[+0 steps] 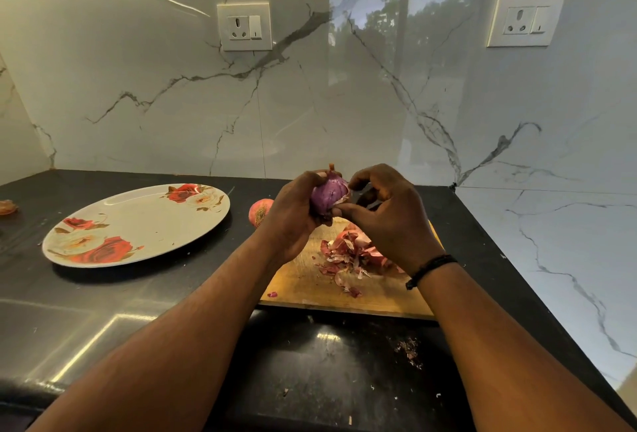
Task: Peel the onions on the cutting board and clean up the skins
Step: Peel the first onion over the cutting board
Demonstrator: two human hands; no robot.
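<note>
Both forearms fill the near foreground, rising from the bottom edge toward the middle of the black surface. Furthest left, a flowered plate lies bare on that surface. Just right of it, an unpeeled onion is seen beside the far left corner of the cutting board, partly hidden behind the left wrist. The left hand is curled round the purple onion, which is held in the air above the board with its stem end pointing up and its long axis roughly upright. Immediately right of it, the right hand is brought in from the side, its grip pressed together on a thin flap of skin at the onion's lower right flank. The flap thus lies on the right hand's side, so the pull is judged to run downward and rightward, away from the holding palm. Beneath, loose skins are heaped on the board.
</note>
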